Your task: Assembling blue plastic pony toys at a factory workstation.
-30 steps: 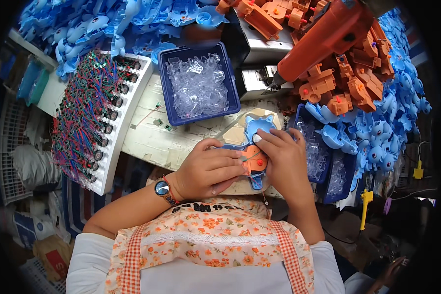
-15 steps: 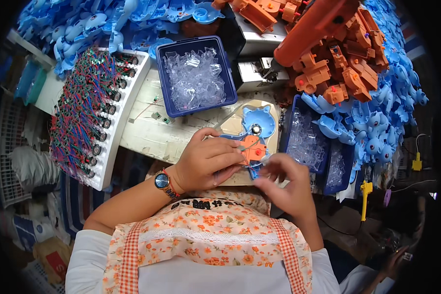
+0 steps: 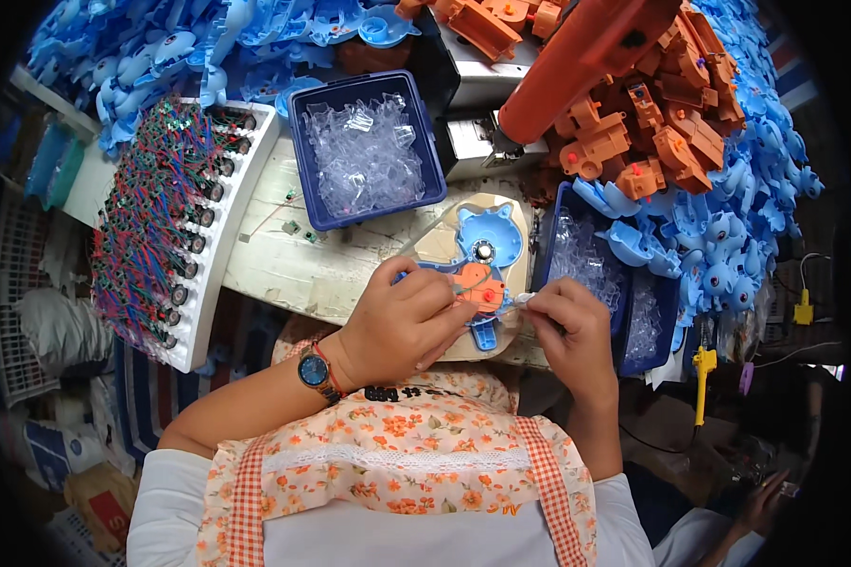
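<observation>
**Blue toy shell on the jig, both hands at its orange insert**

Cluttered with plastic parts, the workbench (image 3: 284, 269) shows pale and scuffed where it is bare. At its near edge I see a blue animal-shaped toy shell (image 3: 487, 253) lying flat on a tan wooden jig (image 3: 442, 244), long axis running away from me, eared end pointing to the far side and narrow tail toward my chest. An orange insert (image 3: 475, 286) sits in its middle.

My left hand (image 3: 402, 321) is curled, its fingertips pressing down on the orange insert. My right hand (image 3: 565, 326) is pinched shut on a small whitish piece (image 3: 523, 299) just beside the shell's right edge.

Farther out, a dark blue bin of clear plastic pieces (image 3: 367, 151) stands behind the jig, and another such bin (image 3: 591, 274) sits right. A white rack of red and blue wired parts (image 3: 175, 222) lies left. Blue shells (image 3: 728, 227) and orange housings (image 3: 652, 132) are heaped beyond.
</observation>
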`<state>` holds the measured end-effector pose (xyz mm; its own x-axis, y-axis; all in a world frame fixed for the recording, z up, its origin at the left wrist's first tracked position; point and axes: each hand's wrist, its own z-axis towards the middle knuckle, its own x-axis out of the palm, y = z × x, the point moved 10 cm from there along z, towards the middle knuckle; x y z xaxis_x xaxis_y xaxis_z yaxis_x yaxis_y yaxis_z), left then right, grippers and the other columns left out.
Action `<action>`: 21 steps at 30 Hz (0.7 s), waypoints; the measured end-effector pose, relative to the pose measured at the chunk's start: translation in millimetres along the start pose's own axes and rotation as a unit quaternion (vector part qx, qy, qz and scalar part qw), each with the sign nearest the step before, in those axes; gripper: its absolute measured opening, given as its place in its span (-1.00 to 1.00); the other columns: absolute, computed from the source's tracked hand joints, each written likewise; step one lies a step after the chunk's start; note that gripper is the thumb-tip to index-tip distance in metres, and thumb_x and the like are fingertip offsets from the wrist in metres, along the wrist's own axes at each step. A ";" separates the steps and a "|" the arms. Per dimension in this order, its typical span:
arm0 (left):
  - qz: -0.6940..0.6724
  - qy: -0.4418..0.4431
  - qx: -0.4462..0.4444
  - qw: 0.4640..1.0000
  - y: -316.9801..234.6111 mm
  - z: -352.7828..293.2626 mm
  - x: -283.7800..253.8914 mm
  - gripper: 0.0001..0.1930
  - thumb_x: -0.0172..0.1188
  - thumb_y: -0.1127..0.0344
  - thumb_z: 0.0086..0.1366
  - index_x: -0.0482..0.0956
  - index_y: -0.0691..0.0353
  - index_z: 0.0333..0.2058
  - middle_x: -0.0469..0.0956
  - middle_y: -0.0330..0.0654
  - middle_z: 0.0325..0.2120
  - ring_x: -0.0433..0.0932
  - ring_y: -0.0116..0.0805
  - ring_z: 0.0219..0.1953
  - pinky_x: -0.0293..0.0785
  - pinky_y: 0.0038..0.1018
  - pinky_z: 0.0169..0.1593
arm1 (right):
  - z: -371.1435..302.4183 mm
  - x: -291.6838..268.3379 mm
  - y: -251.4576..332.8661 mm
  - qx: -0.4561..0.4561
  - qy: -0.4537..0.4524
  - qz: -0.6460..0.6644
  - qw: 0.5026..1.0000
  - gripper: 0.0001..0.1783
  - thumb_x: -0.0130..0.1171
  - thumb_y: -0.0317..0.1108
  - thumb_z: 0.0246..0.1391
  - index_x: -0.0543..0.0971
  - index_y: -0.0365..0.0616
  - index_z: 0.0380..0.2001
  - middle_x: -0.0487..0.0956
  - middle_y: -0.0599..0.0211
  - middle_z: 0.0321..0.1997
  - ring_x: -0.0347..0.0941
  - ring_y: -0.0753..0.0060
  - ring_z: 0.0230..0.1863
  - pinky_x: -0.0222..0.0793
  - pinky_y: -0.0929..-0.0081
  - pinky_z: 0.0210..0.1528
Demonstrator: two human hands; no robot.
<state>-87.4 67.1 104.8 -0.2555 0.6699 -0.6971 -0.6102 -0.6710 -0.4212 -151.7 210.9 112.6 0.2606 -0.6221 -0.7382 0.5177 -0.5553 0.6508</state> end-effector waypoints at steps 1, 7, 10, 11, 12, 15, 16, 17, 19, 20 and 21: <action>-0.001 0.001 -0.002 1.000 -0.2 0.8 0.7 -0.77 0.29 0.31 0.05 0.60 0.07 -0.25 0.44 -0.31 -0.39 0.50 -0.34 -0.22 0.30 -0.27 -0.03 | -1.2 0.1 0.3 -0.005 -0.001 0.006 1.000 -0.83 0.30 -0.65 -0.18 0.62 -0.30 -0.41 0.53 0.23 -0.45 0.50 0.38 -0.43 0.35 0.53 -0.40; -0.029 -0.002 -0.002 1.000 3.7 6.1 3.1 -0.76 0.29 0.30 0.04 0.58 0.08 -0.25 0.37 -0.29 -0.44 0.42 -0.28 -0.29 0.30 -0.26 -0.03 | -2.1 5.7 7.8 0.025 -0.007 -0.024 0.999 -0.84 0.31 -0.56 -0.20 0.61 -0.21 -0.44 0.49 0.28 -0.48 0.46 0.24 -0.44 0.35 0.37 -0.39; -0.033 0.015 -0.027 0.999 7.4 6.6 6.3 -0.76 0.30 0.29 0.04 0.58 0.07 -0.27 0.34 -0.28 -0.44 0.40 -0.24 -0.28 0.28 -0.24 -0.02 | -1.1 8.7 23.1 -0.054 -0.017 -0.152 0.987 -0.82 0.30 -0.49 -0.23 0.60 -0.16 -0.43 0.48 0.32 -0.47 0.45 0.29 -0.41 0.33 0.35 -0.34; -0.040 0.019 -0.028 0.999 7.8 6.9 6.8 -0.76 0.33 0.30 0.02 0.59 0.07 -0.27 0.34 -0.28 -0.44 0.39 -0.23 -0.29 0.29 -0.23 -0.04 | -3.4 11.9 34.5 -0.109 -0.015 -0.214 0.971 -0.81 0.28 -0.45 -0.24 0.60 -0.13 -0.43 0.47 0.35 -0.46 0.44 0.31 -0.39 0.33 0.34 -0.31; -0.046 0.023 -0.030 0.998 7.9 7.2 7.5 -0.74 0.36 0.31 0.00 0.60 0.06 -0.28 0.35 -0.28 -0.44 0.38 -0.22 -0.29 0.30 -0.22 -0.07 | -4.7 12.0 32.7 -0.107 -0.015 -0.215 0.971 -0.81 0.28 -0.45 -0.24 0.60 -0.13 -0.43 0.47 0.35 -0.46 0.44 0.31 -0.39 0.33 0.34 -0.31; -0.035 0.048 -0.040 0.997 8.7 7.3 11.3 -0.81 0.26 0.32 0.02 0.56 -0.01 -0.33 0.31 -0.27 -0.43 0.37 -0.23 -0.26 0.27 -0.20 0.01 | -15.5 15.6 43.5 -0.193 -0.014 -0.211 0.958 -0.82 0.30 -0.48 -0.30 0.57 -0.10 -0.50 0.46 0.35 -0.47 0.41 0.25 -0.43 0.26 0.28 -0.34; -0.036 0.049 -0.039 0.997 9.0 7.8 11.8 -0.81 0.26 0.32 0.02 0.56 -0.01 -0.33 0.31 -0.27 -0.43 0.37 -0.23 -0.26 0.27 -0.20 0.01 | -18.1 15.7 44.0 -0.195 -0.010 -0.208 0.958 -0.81 0.29 -0.48 -0.32 0.57 -0.11 -0.49 0.47 0.34 -0.46 0.41 0.24 -0.42 0.27 0.29 -0.35; -0.022 0.046 -0.021 0.998 5.8 8.6 11.3 -0.82 0.24 0.32 0.01 0.55 -0.04 -0.35 0.31 -0.27 -0.42 0.37 -0.24 -0.25 0.27 -0.19 0.03 | -20.4 16.2 44.2 -0.198 -0.006 -0.204 0.959 -0.80 0.29 -0.47 -0.33 0.57 -0.11 -0.48 0.47 0.32 -0.45 0.41 0.23 -0.42 0.27 0.29 -0.35; -0.008 0.045 -0.003 0.999 2.0 8.1 11.2 -0.83 0.22 0.32 0.00 0.54 -0.07 -0.37 0.31 -0.27 -0.42 0.37 -0.25 -0.25 0.27 -0.19 0.05 | -18.7 14.7 36.0 -0.165 -0.002 -0.171 0.971 -0.79 0.28 -0.51 -0.32 0.57 -0.13 -0.47 0.47 0.31 -0.44 0.42 0.22 -0.41 0.27 0.30 -0.35; 0.015 0.047 0.005 0.999 -0.4 7.7 12.4 -0.84 0.20 0.32 0.00 0.54 -0.09 -0.38 0.31 -0.28 -0.40 0.37 -0.26 -0.24 0.27 -0.17 0.07 | -16.6 13.3 28.5 -0.134 0.002 -0.139 0.981 -0.78 0.28 -0.54 -0.31 0.57 -0.14 -0.45 0.48 0.30 -0.42 0.42 0.20 -0.41 0.27 0.31 -0.35; 0.038 0.049 0.013 0.998 -2.6 7.2 13.5 -0.84 0.19 0.32 0.01 0.54 -0.11 -0.38 0.32 -0.28 -0.39 0.37 -0.27 -0.24 0.26 -0.16 0.09 | -16.4 14.4 26.8 -0.133 0.003 -0.140 0.981 -0.78 0.28 -0.54 -0.31 0.57 -0.14 -0.45 0.48 0.30 -0.42 0.42 0.20 -0.41 0.27 0.31 -0.35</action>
<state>-94.7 80.2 100.7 -0.2283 0.5829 -0.7798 -0.6108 -0.7095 -0.3515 -120.7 196.1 116.5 0.0835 -0.4620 -0.8829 0.7640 -0.5392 0.3544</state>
